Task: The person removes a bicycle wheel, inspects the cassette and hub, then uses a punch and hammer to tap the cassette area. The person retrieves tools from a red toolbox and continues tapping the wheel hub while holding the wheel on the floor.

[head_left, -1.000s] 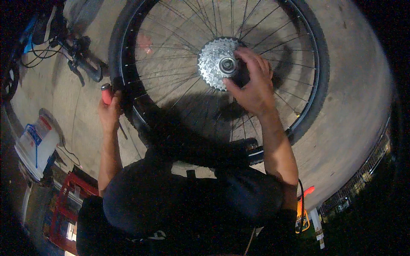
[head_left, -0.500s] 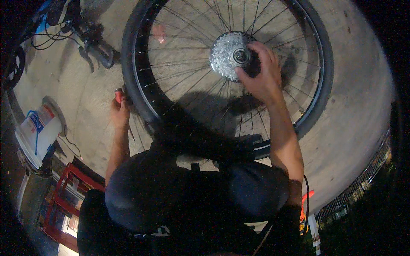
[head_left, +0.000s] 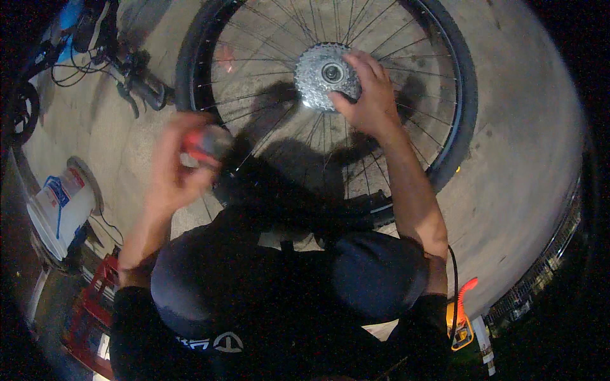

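A bicycle wheel (head_left: 467, 95) with a black tyre lies before me, its silver cassette (head_left: 311, 86) facing up at the hub. My right hand (head_left: 375, 98) grips the cassette's right side, thumb at the lower edge and fingers at the upper right, around the hub end. Left of the wheel, my left hand (head_left: 175, 168) is raised and smeared by motion. Its fingers are wrapped round a red-handled tool (head_left: 200, 145) with a dark, rounded end. The blur hides the tool's exact kind.
Bicycle handlebars (head_left: 143, 82) with cables lie at the upper left. A white bucket (head_left: 60, 206) stands at the left, with a red metal frame (head_left: 95, 305) below it. An orange and yellow object (head_left: 462, 314) is at the lower right, near a fence (head_left: 540, 267).
My left hand has risen from beside the tyre, bringing the red-handled tool up and toward me. My right hand remains at the cassette. The wheel appears slightly farther left in view.
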Motion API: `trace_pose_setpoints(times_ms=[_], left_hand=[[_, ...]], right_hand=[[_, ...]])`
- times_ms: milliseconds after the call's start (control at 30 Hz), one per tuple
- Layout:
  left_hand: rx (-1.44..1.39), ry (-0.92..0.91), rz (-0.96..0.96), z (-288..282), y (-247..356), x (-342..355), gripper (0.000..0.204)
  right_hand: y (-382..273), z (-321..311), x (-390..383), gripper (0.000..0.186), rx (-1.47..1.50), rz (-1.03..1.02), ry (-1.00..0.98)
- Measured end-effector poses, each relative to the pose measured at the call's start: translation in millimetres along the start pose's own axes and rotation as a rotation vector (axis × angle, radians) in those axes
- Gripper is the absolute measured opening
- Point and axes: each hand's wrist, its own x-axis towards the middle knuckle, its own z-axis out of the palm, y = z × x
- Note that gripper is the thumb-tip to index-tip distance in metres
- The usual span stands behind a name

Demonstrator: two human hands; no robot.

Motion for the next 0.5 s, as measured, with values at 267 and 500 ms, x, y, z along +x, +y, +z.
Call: trace_pose_setpoints(times_ms=[267, 500], left_hand=[[0.16, -0.389, 0.521, 102.9, 50.8, 67.3, 0.049], [-0.248, -0.265, 0.445, 140.5, 52.2, 66.3, 0.05]], right_hand=[[-66.2, -109.7, -42.6, 0.074, 0.63, 0.01, -0.345], [-76.2, -116.4, -70.9, 0.067, 0.309, 0.005, -0.251]])
